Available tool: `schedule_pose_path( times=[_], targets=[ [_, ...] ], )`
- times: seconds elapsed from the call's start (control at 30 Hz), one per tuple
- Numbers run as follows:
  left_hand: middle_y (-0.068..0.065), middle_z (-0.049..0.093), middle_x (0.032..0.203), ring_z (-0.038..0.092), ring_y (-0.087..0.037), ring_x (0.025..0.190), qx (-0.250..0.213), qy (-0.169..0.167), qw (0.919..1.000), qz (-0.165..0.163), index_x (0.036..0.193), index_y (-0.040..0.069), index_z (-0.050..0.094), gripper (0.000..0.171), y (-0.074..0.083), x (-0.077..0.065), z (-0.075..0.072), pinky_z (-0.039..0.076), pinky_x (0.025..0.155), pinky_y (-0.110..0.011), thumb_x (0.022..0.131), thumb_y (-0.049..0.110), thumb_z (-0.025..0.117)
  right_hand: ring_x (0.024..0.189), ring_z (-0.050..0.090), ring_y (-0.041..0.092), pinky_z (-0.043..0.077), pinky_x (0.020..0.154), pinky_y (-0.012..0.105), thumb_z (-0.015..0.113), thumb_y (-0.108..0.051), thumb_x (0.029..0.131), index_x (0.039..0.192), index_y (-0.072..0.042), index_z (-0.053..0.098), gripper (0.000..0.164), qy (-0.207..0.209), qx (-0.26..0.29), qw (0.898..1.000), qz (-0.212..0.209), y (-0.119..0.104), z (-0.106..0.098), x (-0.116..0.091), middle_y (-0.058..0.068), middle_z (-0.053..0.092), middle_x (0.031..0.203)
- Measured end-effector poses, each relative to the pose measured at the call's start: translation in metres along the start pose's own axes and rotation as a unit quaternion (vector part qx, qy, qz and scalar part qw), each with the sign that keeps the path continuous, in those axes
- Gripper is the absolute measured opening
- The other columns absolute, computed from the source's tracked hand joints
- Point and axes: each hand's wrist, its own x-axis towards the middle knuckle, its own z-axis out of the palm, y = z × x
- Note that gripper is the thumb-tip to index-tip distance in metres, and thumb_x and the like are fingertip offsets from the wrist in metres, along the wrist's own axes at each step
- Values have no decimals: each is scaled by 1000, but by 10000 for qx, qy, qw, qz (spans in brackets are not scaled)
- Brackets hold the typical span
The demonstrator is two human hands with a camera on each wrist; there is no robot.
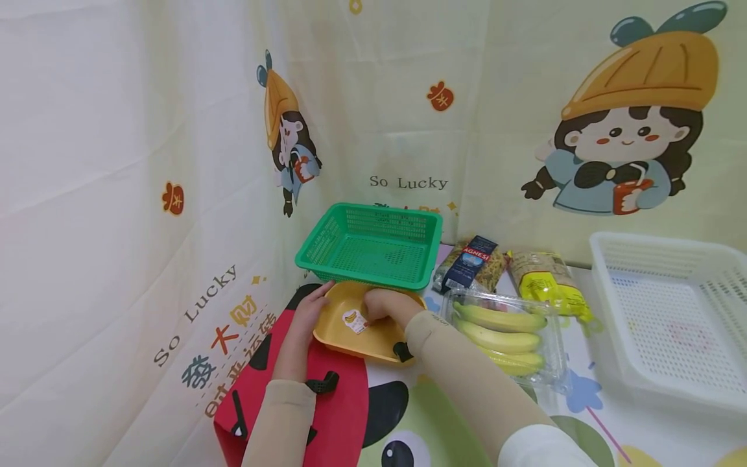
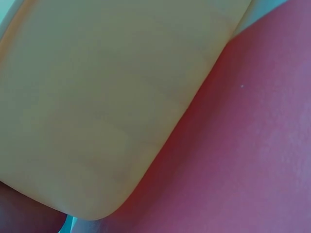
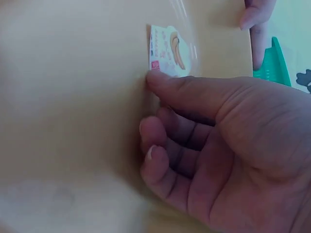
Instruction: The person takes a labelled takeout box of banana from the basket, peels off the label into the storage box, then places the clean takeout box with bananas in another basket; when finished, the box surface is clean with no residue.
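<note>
A yellow-orange plastic basin (image 1: 334, 324) stands tilted in front of the green basket. My left hand (image 1: 307, 318) grips its left rim; in the right wrist view that hand's thumb (image 3: 255, 14) lies over the edge. Inside the basin, my right hand (image 1: 390, 305) pinches the corner of a small white label (image 3: 165, 51) printed with bananas, using thumb and a finger hidden behind it. The label lies close along the basin's inner surface. The other right fingers curl toward the palm. In the left wrist view the basin's wall (image 2: 107, 97) fills most of the picture.
The green basket (image 1: 373, 282) stands behind the basin. To the right lie a clear box of bananas (image 1: 502, 331), a pasta bag (image 1: 471, 263) and a yellow-labelled bag (image 1: 548, 279). A white basket (image 1: 613, 305) is at far right. Curtains hang left and behind.
</note>
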Motion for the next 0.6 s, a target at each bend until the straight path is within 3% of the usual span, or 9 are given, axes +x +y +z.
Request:
schedule_pose_path(
  times=[0.1,0.17,0.33,0.47,0.6],
  targets=[
    [-3,42,156,42,-26,139,24,-2,10000,8,142,25,56,46,0,0,0,37,115,-44,98,14,47,55,46,15,37,50,25,65,-18,93,63,-16,52,33,-123,338,9993,30,4,-2,-3,-2,43,60],
    [-1,42,156,42,-25,138,86,12,10000,-35,142,26,56,46,1,-1,1,39,114,-43,98,15,47,55,47,15,39,50,26,63,-20,95,68,-9,58,30,-202,515,9983,-159,5,-6,-11,0,45,61],
    [-2,40,157,45,-25,134,272,14,9996,-109,144,30,53,47,-1,-1,-2,44,108,-37,99,17,45,63,61,18,56,61,32,60,-28,98,103,-2,68,27,-517,923,9920,-695,7,-25,-48,8,63,78],
    [0,40,157,47,-25,133,240,26,9995,-180,143,32,53,47,-3,1,-3,44,108,-40,99,17,46,67,67,20,60,66,37,57,-35,100,112,-9,66,30,-598,1150,9875,-893,19,-45,-83,12,68,94],
    [-2,37,158,45,-27,135,189,-17,9997,-153,144,30,52,47,-2,0,-3,41,112,-44,100,17,46,65,66,23,58,64,40,54,-38,101,113,-17,64,26,-326,1264,9876,-870,39,-61,-122,13,68,100]
  ],
)
